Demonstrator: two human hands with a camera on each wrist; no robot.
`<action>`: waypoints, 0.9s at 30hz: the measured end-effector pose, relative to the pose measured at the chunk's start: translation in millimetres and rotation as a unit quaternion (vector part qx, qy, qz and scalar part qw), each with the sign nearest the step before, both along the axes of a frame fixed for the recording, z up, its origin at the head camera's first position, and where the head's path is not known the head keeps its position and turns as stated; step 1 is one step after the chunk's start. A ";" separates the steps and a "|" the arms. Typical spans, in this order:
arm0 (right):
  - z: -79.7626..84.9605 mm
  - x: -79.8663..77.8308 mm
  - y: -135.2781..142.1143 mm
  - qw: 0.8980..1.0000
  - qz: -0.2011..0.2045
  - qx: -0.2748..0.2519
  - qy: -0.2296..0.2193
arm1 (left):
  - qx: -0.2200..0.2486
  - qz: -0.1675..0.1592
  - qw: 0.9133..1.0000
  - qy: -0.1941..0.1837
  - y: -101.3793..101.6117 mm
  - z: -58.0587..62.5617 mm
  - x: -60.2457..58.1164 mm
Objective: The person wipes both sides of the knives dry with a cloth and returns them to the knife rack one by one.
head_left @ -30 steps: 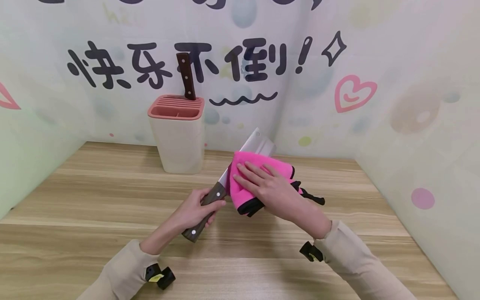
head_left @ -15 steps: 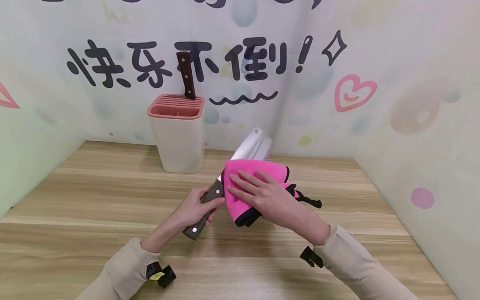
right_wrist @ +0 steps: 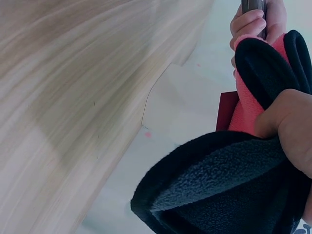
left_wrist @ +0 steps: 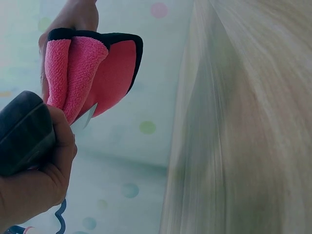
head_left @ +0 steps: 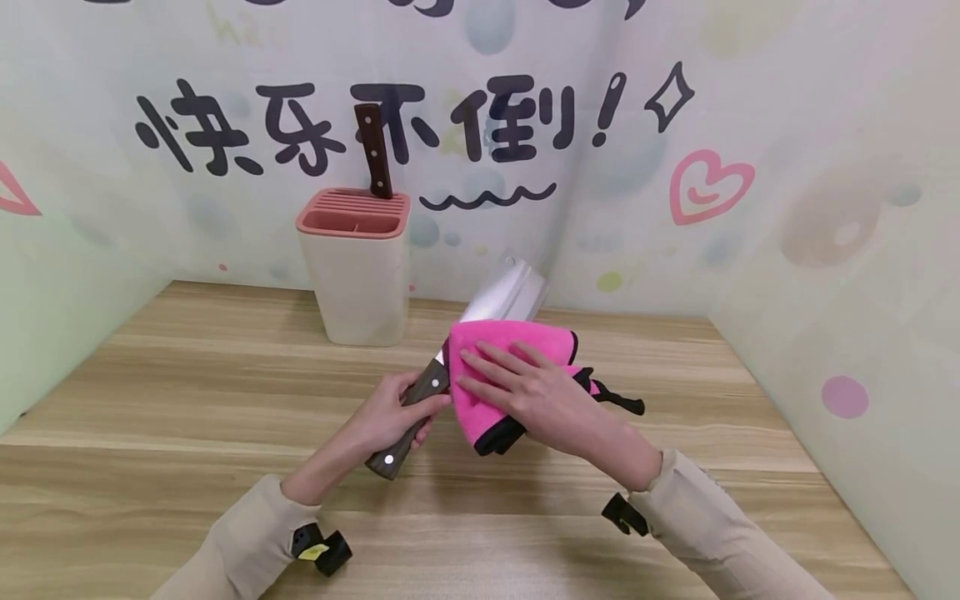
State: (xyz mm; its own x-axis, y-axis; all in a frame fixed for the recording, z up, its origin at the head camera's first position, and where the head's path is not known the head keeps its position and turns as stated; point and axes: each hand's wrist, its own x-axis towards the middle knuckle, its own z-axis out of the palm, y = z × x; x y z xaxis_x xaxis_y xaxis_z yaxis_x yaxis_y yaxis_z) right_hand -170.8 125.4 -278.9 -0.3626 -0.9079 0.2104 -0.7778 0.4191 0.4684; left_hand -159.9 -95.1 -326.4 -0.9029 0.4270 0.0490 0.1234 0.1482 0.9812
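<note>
In the head view my left hand point(head_left: 393, 414) grips the dark wooden handle of a cleaver point(head_left: 505, 292), holding it tilted with its wide blade pointing up and to the right. My right hand point(head_left: 551, 400) holds a folded pink cloth point(head_left: 551, 335) with black edging over the blade, close to the handle. Its fingers lie on top of the cloth. From the right wrist view, the thumb presses the cloth's dark side point(right_wrist: 214, 180) from the other face. The part of the blade nearest the handle is mostly hidden by the cloth; the tip end shows beyond it.
A white knife block point(head_left: 356, 287) with a slotted pink top stands at the back of the wooden table point(head_left: 187, 392). One dark-handled knife point(head_left: 373, 152) sticks up from it. Behind it hangs a printed wall cloth point(head_left: 600, 217), with side panels left and right.
The cloth and right hand have slid down the blade toward the handle, baring more of the blade's tip end. Over the last half second both hands have hardly moved.
</note>
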 end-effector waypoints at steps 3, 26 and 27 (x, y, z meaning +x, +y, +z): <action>1.2 -2.2 1.2 1.000 -0.010 -0.006 -0.014 | 0.001 0.000 1.000 -0.001 -0.1 -0.1 -0.2; 7.3 -31.4 20.9 0.989 -0.088 -0.087 -0.083 | -0.017 -0.002 1.000 -0.002 -1.9 0.4 2.1; 7.4 -32.3 21.7 0.988 -0.091 -0.090 -0.085 | -0.017 -0.003 1.000 -0.001 -2.0 0.4 2.0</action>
